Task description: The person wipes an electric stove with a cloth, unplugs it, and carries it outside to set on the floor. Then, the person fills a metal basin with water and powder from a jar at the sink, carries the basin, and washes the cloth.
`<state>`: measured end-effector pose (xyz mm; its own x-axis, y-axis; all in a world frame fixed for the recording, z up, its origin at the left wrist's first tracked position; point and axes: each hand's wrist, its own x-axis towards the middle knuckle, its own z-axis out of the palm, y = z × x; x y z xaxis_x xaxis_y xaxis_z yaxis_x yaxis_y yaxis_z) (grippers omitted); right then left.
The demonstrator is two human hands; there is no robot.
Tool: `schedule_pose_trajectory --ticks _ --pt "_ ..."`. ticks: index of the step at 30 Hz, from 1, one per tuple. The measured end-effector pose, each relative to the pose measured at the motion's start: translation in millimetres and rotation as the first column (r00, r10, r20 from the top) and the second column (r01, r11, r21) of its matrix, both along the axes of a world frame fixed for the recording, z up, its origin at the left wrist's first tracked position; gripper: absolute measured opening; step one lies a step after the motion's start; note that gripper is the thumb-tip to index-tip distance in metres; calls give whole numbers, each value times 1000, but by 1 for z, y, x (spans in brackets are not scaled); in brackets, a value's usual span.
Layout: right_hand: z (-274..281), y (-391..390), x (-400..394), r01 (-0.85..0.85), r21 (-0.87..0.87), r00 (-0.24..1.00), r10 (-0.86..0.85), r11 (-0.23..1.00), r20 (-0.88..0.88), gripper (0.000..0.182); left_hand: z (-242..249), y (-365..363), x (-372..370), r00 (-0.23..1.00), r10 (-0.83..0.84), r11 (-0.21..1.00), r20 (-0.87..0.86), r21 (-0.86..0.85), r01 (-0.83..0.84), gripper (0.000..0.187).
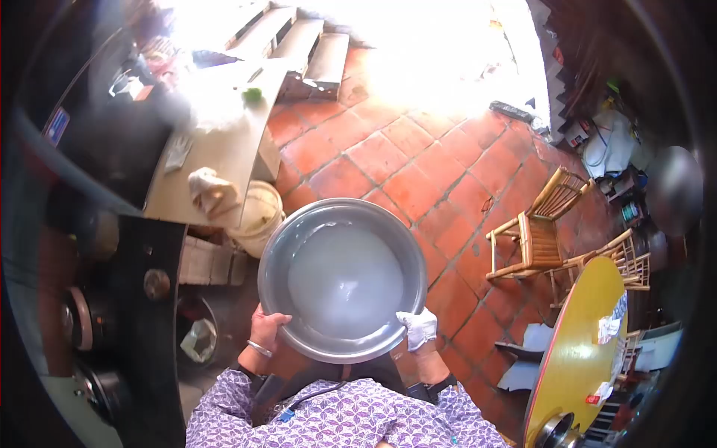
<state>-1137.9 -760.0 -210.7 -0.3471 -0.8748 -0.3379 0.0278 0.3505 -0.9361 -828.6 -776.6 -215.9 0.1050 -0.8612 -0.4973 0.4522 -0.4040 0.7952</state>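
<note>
A large round metal basin (269, 254) is held level in front of my body, with what looks like cloudy, greyish-white liquid (347, 280) inside. My bare left hand (264, 330) grips the rim at the lower left, thumb over the edge, a bracelet on the wrist. On the lower right side, my right hand (420, 330) wears a white glove and is closed on the rim too. The fingers of both hands are hidden beneath the basin.
To the left stand a table (168, 201) with a crumpled cloth (213, 193), a white bucket (258, 213) and a dark counter (142, 284). Bamboo chairs (541, 239) and a yellow round table (575, 336) are on the right. Steps (325, 63) lie ahead beyond the red tile floor (407, 153).
</note>
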Motion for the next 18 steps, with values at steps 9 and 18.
schedule_pose_trajectory --ticks 9,18 --pt "9 -200 -34 -74 -102 975 93 992 204 13 8 -153 -40 986 157 984 53 -90 -151 48" --pt "3 -394 -24 -358 -204 911 389 911 135 17 20 -269 -38 925 368 930 96 -58 -364 44"
